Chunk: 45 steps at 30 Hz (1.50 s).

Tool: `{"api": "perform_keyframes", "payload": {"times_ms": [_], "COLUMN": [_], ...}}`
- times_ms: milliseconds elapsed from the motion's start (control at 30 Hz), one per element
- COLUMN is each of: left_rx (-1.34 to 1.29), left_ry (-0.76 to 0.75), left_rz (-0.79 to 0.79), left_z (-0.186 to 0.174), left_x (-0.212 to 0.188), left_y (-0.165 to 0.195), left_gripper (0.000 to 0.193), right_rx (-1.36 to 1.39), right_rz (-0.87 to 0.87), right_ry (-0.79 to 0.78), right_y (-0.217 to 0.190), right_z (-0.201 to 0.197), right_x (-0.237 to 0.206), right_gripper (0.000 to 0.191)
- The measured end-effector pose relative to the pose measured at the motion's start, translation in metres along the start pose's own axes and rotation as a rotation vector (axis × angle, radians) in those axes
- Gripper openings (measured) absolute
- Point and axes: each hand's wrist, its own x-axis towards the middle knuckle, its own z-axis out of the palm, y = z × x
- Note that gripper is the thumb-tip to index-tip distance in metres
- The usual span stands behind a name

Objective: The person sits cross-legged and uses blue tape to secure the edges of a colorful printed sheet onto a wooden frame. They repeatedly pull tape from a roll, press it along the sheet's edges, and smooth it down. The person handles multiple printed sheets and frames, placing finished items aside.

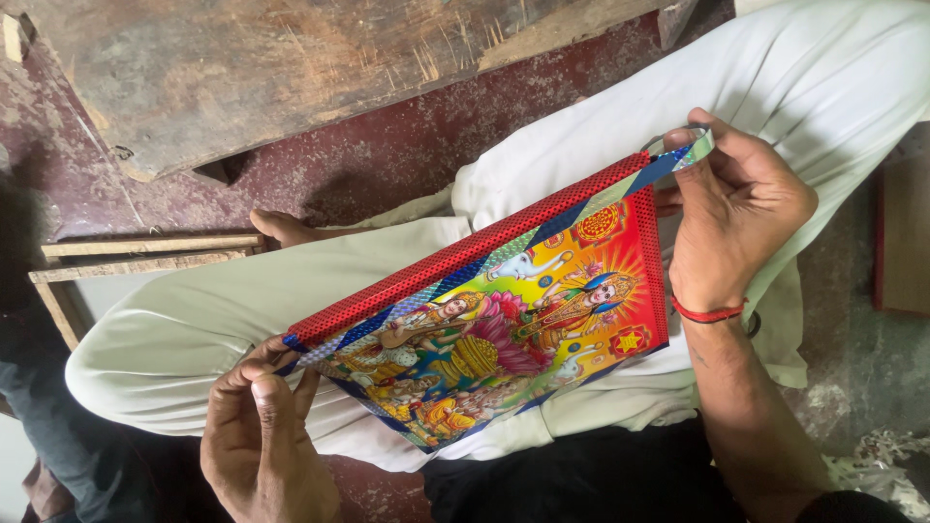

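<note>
A worn grey wooden plank (291,68) lies across the dark red floor (387,165) beyond my knees. Across my lap, on white trousers (242,300), rests a flat rectangular picture panel (513,329), brightly printed with figures in red, orange and yellow, its long far edge bound in red dotted strip (465,252). My right hand (736,213) pinches shiny blue patterned tape (678,155) at the panel's far right corner. My left hand (257,426) presses thumb and fingers together on the near left corner. Bare floor lies open beyond the far edge.
</note>
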Motion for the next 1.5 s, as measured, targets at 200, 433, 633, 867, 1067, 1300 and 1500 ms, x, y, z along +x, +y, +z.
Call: {"api": "perform_keyframes", "payload": {"times_ms": [200,433,633,867,1067,1300,1500], "left_rx": [-0.001,0.013,0.019,0.026,0.025,0.02,0.014], "left_ry": [0.01,0.026,0.03,0.03,0.03,0.008,0.004], "left_rz": [-0.001,-0.007,-0.01,-0.012,-0.01,-0.019,-0.018], "left_z": [0.002,0.002,0.001,0.002,0.001,-0.003,-0.004], "left_x": [0.001,0.001,0.001,0.001,0.002,0.002,0.002], "left_y": [0.0,0.001,0.0,0.001,0.001,0.0,-0.002], "left_gripper": [0.018,0.017,0.016,0.016,0.017,0.02,0.021], "right_rx": [-0.012,-0.035,-0.047,-0.036,-0.017,0.019,0.008], "right_rz": [-0.035,-0.028,-0.044,-0.076,-0.045,-0.055,-0.08], "right_ry": [-0.022,-0.023,-0.032,-0.045,-0.03,-0.044,-0.058], "right_y": [0.003,0.004,0.007,0.014,0.016,0.022,0.028], "right_z": [0.0,0.002,0.001,0.001,0.005,0.007,0.008], "right_x": [0.0,0.0,-0.001,0.0,0.001,0.001,0.003], "right_gripper": [0.018,0.017,0.016,0.015,0.015,0.017,0.017]}}
